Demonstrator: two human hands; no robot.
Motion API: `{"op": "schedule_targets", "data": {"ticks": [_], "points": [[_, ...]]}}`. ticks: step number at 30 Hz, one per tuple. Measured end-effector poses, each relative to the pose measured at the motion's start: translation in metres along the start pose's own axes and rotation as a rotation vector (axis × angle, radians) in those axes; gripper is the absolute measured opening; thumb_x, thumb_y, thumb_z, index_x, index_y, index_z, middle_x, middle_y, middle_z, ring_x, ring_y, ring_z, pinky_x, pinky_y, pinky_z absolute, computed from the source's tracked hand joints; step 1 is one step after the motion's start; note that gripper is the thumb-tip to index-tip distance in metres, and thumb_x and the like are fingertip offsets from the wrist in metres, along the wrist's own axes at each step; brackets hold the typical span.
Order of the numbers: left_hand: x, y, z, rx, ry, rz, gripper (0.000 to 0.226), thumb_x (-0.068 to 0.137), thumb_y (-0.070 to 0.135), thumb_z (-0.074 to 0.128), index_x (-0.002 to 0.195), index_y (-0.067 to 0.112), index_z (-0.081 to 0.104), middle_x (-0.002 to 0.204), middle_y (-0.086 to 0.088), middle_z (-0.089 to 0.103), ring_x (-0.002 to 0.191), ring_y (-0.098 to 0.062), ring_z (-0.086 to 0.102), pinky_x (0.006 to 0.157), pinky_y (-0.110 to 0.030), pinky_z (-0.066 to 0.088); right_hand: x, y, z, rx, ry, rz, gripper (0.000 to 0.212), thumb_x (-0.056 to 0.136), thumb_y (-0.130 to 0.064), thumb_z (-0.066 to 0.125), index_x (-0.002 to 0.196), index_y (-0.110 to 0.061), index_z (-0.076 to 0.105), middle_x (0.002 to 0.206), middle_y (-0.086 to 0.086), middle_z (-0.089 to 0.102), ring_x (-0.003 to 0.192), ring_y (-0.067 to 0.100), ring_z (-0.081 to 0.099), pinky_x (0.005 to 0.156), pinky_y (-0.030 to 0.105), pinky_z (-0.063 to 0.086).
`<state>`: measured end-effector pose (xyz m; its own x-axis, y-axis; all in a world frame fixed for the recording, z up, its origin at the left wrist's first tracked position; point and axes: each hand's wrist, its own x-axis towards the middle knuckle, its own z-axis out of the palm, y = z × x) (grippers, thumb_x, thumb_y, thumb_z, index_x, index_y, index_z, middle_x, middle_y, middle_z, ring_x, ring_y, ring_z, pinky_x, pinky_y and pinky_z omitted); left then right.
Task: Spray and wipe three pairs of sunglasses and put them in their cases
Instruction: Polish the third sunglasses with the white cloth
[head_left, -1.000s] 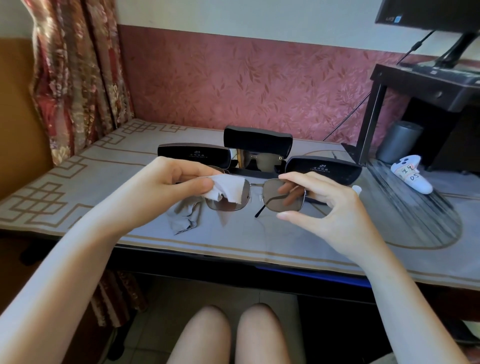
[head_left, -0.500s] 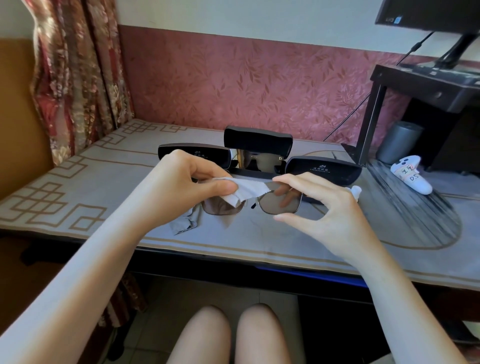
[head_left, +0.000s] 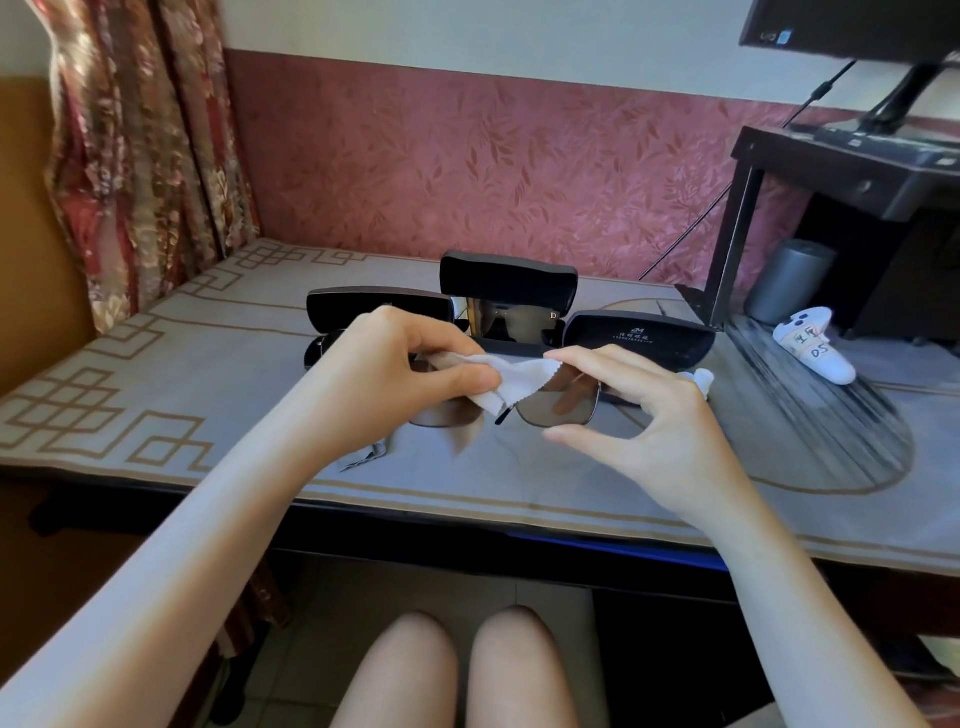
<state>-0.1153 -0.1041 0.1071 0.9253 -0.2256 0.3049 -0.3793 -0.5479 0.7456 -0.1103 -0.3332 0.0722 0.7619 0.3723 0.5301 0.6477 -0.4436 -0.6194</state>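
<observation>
Gripping cloth (head_left: 519, 378), sunglasses (head_left: 545, 410); "D"-marked pair (head_left: 514, 322) behind

Left hand (head_left: 395, 364): bare, slender fingers.
Right hand (head_left: 660, 431): bare, short nails.
Forearms (head_left: 208, 545): 2, uncovered.
Knees (head_left: 410, 670): 2, uncovered.

home room, floral curtain (head_left: 140, 156), wallpaper (head_left: 493, 171), monitor (head_left: 852, 26)

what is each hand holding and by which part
Left hand pinches the cloth at a fold; right hand holds the sunglasses by the rim of one lens.
</observation>
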Motion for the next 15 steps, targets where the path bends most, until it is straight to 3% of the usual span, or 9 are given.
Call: {"op": "schedule_targets", "data": {"ticks": [2, 6, 11, 15], "points": [[0.0, 0.0, 0.001, 0.007, -0.006, -0.001, 0.003, 0.079, 0.029, 0.076, 0.079, 0.026, 0.075, 0.075, -0.001, 0.072, 0.066, -0.014, 0.062, 0.062, -0.022, 0.047, 0.0, 0.0, -0.001, 0.0, 0.005, 0.002, 0.048, 0.075, -0.011, 0.081, 0.119, -0.022, 0.065, 0.099, -0.01, 0.061, 0.098, 0.005, 0.058, 0.093, 0.017, 0.043], [-0.001, -0.002, -0.002, 0.027, -0.01, -0.014, 0.005, 0.076, 0.032, 0.077, 0.077, 0.028, 0.074, 0.068, 0.003, 0.07, 0.055, -0.001, 0.055, 0.055, -0.015, 0.042, 0.001, -0.001, -0.001, -0.017, 0.0, 0.009, 0.049, 0.075, -0.014, 0.081, 0.121, -0.02, 0.065, 0.1, -0.008, 0.064, 0.098, 0.008, 0.059, 0.096, 0.029, 0.045], [-0.005, -0.001, -0.006, -0.026, 0.037, -0.03, 0.007, 0.085, 0.022, 0.07, 0.081, 0.025, 0.075, 0.055, 0.021, 0.064, 0.051, 0.009, 0.056, 0.05, -0.004, 0.038, 0.001, -0.001, 0.005, -0.093, 0.027, 0.053, 0.044, 0.073, -0.056, 0.068, 0.116, -0.053, 0.059, 0.104, -0.021, 0.062, 0.108, 0.01, 0.06, 0.102, 0.062, 0.033], [-0.007, -0.005, -0.012, 0.011, 0.126, -0.041, 0.016, 0.09, 0.022, 0.065, 0.078, 0.027, 0.075, 0.063, 0.023, 0.068, 0.061, 0.01, 0.06, 0.056, -0.003, 0.04, 0.0, 0.001, 0.003, -0.028, 0.034, 0.04, 0.048, 0.072, -0.057, 0.067, 0.118, -0.046, 0.061, 0.103, -0.019, 0.063, 0.107, 0.012, 0.061, 0.103, 0.061, 0.035]]}}
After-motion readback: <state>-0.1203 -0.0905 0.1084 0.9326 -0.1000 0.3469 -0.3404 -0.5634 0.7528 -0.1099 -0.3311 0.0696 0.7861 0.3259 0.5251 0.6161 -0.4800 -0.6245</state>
